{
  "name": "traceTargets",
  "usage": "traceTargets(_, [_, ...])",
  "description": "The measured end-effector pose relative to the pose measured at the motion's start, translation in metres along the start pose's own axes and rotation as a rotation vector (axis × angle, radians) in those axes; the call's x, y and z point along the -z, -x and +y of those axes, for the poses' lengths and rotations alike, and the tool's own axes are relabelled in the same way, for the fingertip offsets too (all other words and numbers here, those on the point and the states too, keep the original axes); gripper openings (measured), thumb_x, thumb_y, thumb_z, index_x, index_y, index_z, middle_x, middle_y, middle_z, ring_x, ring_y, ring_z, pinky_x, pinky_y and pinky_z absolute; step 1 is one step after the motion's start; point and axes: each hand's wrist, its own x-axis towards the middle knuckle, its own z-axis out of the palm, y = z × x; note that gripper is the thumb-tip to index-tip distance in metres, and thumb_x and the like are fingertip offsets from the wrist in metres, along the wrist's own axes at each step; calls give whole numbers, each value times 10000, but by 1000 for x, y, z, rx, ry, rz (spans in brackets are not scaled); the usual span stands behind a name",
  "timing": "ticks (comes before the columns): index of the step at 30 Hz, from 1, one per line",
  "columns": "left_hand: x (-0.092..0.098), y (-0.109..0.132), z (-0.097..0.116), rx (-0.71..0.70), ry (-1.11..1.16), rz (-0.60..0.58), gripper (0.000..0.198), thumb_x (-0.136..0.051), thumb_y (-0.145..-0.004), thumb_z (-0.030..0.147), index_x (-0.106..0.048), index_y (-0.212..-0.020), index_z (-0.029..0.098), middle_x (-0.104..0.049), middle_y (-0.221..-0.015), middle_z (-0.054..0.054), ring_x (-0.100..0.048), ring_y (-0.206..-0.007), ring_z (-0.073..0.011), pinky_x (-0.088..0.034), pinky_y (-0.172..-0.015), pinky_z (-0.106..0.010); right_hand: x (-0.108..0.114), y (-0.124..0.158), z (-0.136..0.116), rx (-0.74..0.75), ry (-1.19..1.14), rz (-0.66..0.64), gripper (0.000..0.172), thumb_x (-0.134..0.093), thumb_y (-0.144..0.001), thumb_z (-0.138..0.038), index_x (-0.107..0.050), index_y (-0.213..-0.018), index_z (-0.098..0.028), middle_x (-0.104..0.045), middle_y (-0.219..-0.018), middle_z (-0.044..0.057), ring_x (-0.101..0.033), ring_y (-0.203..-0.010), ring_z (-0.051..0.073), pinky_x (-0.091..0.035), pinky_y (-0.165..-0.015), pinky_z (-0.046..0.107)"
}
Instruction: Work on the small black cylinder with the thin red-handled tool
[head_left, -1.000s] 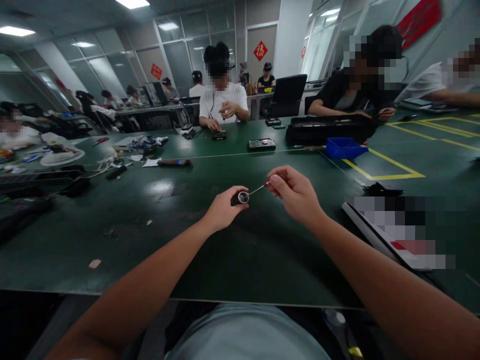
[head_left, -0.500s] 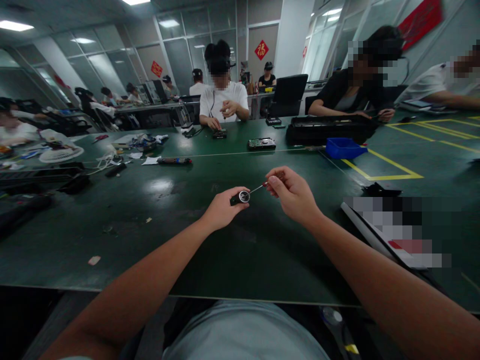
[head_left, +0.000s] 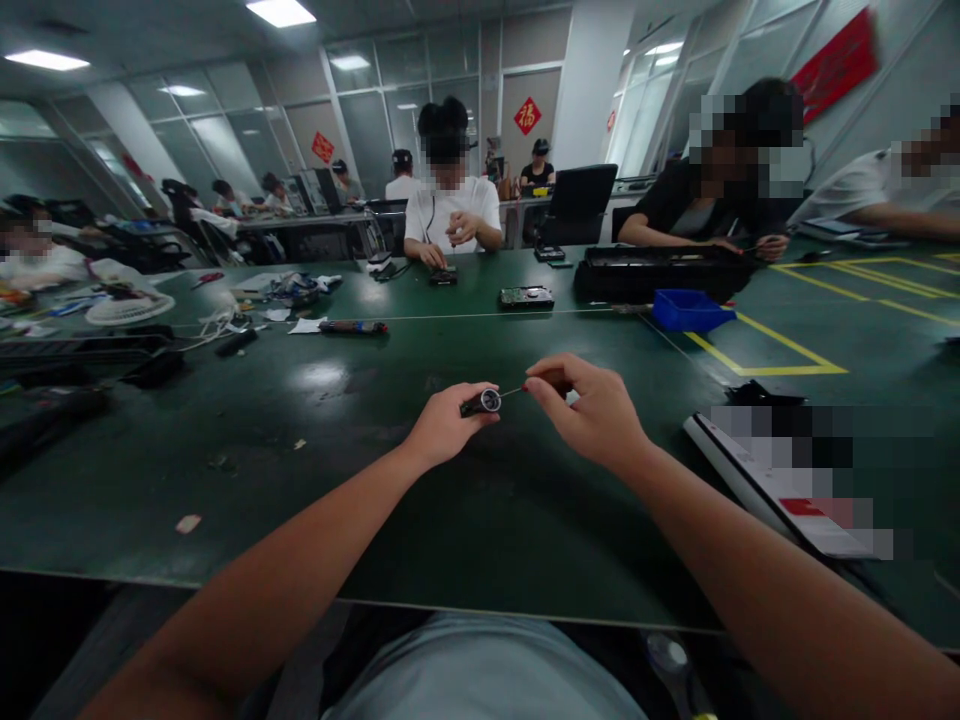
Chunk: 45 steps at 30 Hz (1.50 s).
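Observation:
My left hand [head_left: 439, 428] is closed around a small black cylinder [head_left: 471, 407], which looks like a flashlight head. Its open end has a silver rim and faces right, towards my other hand. A thin screwdriver [head_left: 514, 391] with a reddish handle is pinched between the thumb and fingers of my right hand [head_left: 596, 408]. Its metal shaft points left at the rimmed end; whether the tip touches the inside is too small to tell. Most of the handle is hidden by my fingers. Both hands are above the green table [head_left: 525, 540].
Beyond my hands lie a hard drive [head_left: 526, 297], a blue bin [head_left: 690, 310] and a long black housing [head_left: 664, 272]. A white flat box [head_left: 757, 480] is at right. A dark pen-like tool [head_left: 352, 327] and loose parts are at left. Co-workers sit across the table.
My right hand has turned, and the screwdriver now lies flatter, with less of its handle showing. The cylinder stays in my left hand. The whole view has shifted slightly downward.

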Motion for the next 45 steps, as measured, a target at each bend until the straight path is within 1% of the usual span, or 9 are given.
traceTargets(3, [0, 0, 0, -3, -3, 13, 391, -734, -828, 256, -659, -1209, 213, -681, -1171, -52, -611, -1108, -212, -425, -1026, -379, 0, 0, -1, 37, -4, -50, 153, -522, -930, -278, -637, -1010, -218, -714, -891, 53, -637, -762, 195, -437, -656, 318])
traceTargets(8, [1, 0, 0, -2, -33, 4, 390, -734, -826, 268, -662, -1207, 227, -686, -1141, -46, -618, -1080, -215, -440, -997, -373, -3, -1, -1, -57, 55, -12, 277, -442, -980, -388, -650, -905, -222, -659, -699, 24, -569, -597, 171, -365, -580, 308])
traceTargets(12, [0, 0, -2, -9, -41, 11, 398, -733, -827, 277, -659, -1214, 227, -682, -1153, -48, -614, -1089, -216, -437, -1002, -372, -3, -1, -1, -29, 54, 3, 241, -406, -978, -299, -618, -1053, -213, -686, -822, 48, -595, -674, 183, -389, -632, 319])
traceTargets(16, [1, -1, -4, 10, -37, 27, 396, -735, -821, 261, -662, -1209, 231, -678, -1183, -51, -608, -1121, -222, -427, -1029, -386, -3, -1, 0, -22, 22, -45, 259, -387, -995, -343, -614, -945, -227, -669, -803, 42, -606, -720, 194, -404, -660, 327])
traceTargets(19, [1, -2, -3, 14, -39, 18, 389, -738, -819, 261, -667, -1200, 227, -682, -1174, -51, -613, -1111, -223, -434, -1020, -387, -7, 0, 3, -46, -3, -6, 204, -428, -979, -336, -599, -1007, -229, -675, -818, 45, -608, -708, 194, -413, -656, 332])
traceTargets(21, [1, -2, -1, 20, -46, 11, 392, -741, -816, 262, -670, -1200, 226, -687, -1164, -50, -618, -1097, -223, -441, -1007, -383, -10, 1, 5, -74, -91, 54, 182, -480, -957, -337, -575, -1066, -227, -683, -853, 50, -629, -740, 199, -436, -667, 334])
traceTargets(31, [3, -5, -6, -63, -114, 32, 405, -740, -819, 245, -665, -1216, 253, -682, -1212, -48, -597, -1143, -223, -421, -1033, -406, -29, -7, 22, -432, -704, 197, 305, -566, -881, -518, -601, -878, -214, -630, -777, 28, -606, -688, 164, -537, -654, 336])
traceTargets(36, [8, -11, -7, -103, -199, 47, 377, -719, -839, 252, -665, -1212, 271, -679, -1217, -41, -583, -1136, -230, -410, -1017, -414, -34, -11, 39, -605, -852, 134, 326, -553, -861, -557, -546, -816, -235, -557, -675, 7, -561, -581, 164, -546, -599, 351])
traceTargets(45, [6, -9, -5, -37, -213, 19, 398, -720, -837, 288, -661, -1230, 259, -690, -1164, -44, -590, -1068, -235, -421, -961, -390, -29, -7, 25, -402, -573, 222, 272, -497, -931, -486, -565, -903, -225, -640, -804, 35, -617, -704, 162, -535, -654, 322])
